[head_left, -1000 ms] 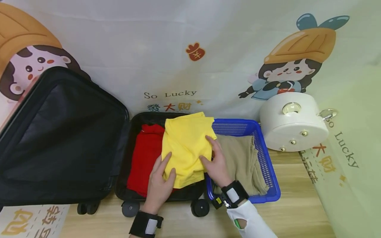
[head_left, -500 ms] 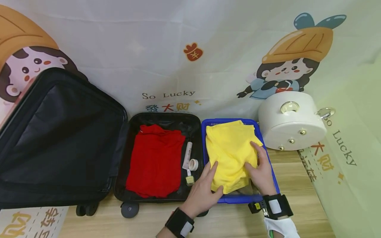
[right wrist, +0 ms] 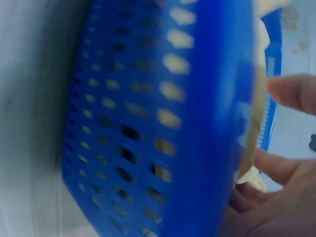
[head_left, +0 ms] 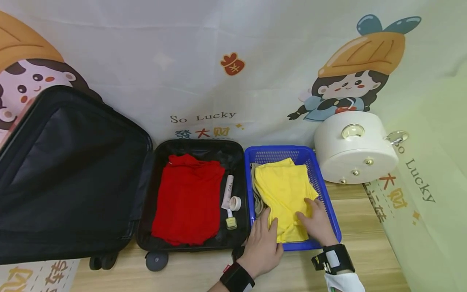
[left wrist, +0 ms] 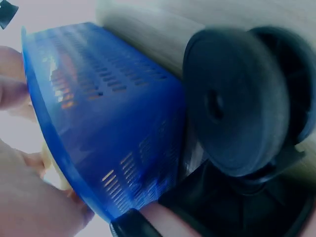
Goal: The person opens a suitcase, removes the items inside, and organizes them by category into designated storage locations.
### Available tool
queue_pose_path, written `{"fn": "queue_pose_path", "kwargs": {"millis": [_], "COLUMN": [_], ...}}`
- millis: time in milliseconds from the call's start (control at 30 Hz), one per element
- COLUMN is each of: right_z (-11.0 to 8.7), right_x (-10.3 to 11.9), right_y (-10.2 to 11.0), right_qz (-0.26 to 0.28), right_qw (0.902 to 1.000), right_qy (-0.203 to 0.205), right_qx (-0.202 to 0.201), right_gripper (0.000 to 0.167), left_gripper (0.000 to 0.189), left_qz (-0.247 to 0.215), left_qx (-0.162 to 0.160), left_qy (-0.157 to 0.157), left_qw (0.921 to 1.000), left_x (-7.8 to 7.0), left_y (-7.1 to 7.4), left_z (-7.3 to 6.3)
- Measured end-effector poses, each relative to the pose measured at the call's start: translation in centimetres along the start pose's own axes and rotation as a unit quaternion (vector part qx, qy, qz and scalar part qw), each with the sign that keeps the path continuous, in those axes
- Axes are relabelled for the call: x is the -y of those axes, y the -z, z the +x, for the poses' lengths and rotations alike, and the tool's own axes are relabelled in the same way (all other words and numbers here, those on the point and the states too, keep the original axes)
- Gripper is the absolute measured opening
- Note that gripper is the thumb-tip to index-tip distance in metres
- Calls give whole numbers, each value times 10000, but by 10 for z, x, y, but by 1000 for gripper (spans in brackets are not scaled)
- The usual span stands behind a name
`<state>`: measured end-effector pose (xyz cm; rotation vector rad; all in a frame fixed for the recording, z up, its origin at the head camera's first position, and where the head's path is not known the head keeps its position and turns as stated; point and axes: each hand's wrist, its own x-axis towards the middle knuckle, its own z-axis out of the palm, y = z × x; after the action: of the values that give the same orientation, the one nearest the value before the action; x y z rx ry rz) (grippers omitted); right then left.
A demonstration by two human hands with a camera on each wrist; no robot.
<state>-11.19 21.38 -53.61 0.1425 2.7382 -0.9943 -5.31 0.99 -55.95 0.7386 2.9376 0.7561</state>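
A folded yellow garment [head_left: 282, 194] lies in the blue basket [head_left: 330, 211], over a khaki garment [head_left: 256, 194] that shows along its left side. My left hand [head_left: 262, 243] is at the basket's front left corner, fingers extended, their tips at the yellow cloth's edge. On the right side, my right hand [head_left: 319, 221] touches the yellow cloth with thumb and fingers spread. In the right wrist view the thumb of the right hand [right wrist: 281, 192] stands apart from the cloth; some fingertips are hidden behind the basket rim. The left wrist view is partly washed out.
Left of the basket stands an open black suitcase [head_left: 146, 227] with a red garment [head_left: 187, 198], a tube [head_left: 228, 191], a small round jar [head_left: 235, 203] and a small yellow bottle [head_left: 231, 222]. A white round case [head_left: 354, 150] stands behind right. A suitcase wheel [left wrist: 232, 101] is near the left hand.
Both hands have carried the yellow garment right, from over the suitcase to the basket, and lowered it onto the khaki garment. The tube, jar and bottle have come into view.
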Motion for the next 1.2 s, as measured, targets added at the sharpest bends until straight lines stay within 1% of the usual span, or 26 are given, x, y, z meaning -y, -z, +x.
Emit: {"fn": "queue_pose_path", "kwargs": {"millis": [67, 133, 167, 233, 300, 400, 500, 567, 600, 667, 800, 867, 933, 1000, 1067, 1133, 1200], "right_z": [-11, -23, -28, -37, -43, -47, -45, -42, -40, -34, -25, -23, -23, -24, -27, -30, -34], "right_x": [3, 6, 7, 7, 5, 3, 2, 2, 2, 3, 5, 5, 7, 9, 13, 19, 27], "right_y": [-6, -13, -16, -23, -27, -31, -32, -32, -33, -35, -39, -39, -38, -37, -37, -38, -40], "right_qz": [-240, -587, -775, -1086, -1292, -1429, -1510, -1576, -1613, -1639, -1571, -1481, -1366, -1251, -1102, -865, -548], "right_qw": [9989, 9950, 9924, 9875, 9842, 9834, 9846, 9853, 9852, 9853, 9865, 9879, 9898, 9912, 9917, 9908, 9879], "right_qy": [201, 459, 577, 774, 921, 976, 830, 651, 576, 471, 455, 450, 412, 384, 444, 608, 833], "right_qx": [-358, -662, -763, -838, -790, -550, -286, -125, -64, 25, 65, 47, -38, -203, -490, -846, -1186], "right_gripper": [59, 59, 59, 57, 52, 43, 40, 41, 42, 42, 40, 38, 37, 37, 36, 35, 34], "left_gripper": [51, 41, 36, 26, 21, 21, 27, 30, 31, 31, 27, 24, 21, 20, 22, 24, 26], "left_qz": [413, 738, 865, 1033, 1118, 1045, 1019, 1124, 1209, 1425, 1632, 1571, 1310, 929, 437, 19, -325], "left_qx": [-306, -423, -409, -188, 23, 371, 721, 883, 915, 858, 513, 364, 289, 235, 102, -180, -555], "left_qy": [-105, -224, -313, -455, -556, -541, -474, -494, -536, -638, -783, -839, -894, -929, -914, -886, -804], "left_qw": [9986, 9961, 9949, 9934, 9922, 9924, 9911, 9885, 9870, 9840, 9821, 9833, 9869, 9911, 9948, 9959, 9947], "left_x": [-2, -3, -4, -4, -5, -5, -4, -3, -2, 0, 6, 9, 11, 12, 13, 15, 20], "left_y": [-1, 0, 1, 2, 2, -1, -5, -7, -8, -10, -14, -15, -13, -8, 1, 11, 22], "left_z": [-5, -8, -9, -11, -12, -12, -12, -11, -10, -9, -7, -8, -10, -11, -13, -16, -19]}}
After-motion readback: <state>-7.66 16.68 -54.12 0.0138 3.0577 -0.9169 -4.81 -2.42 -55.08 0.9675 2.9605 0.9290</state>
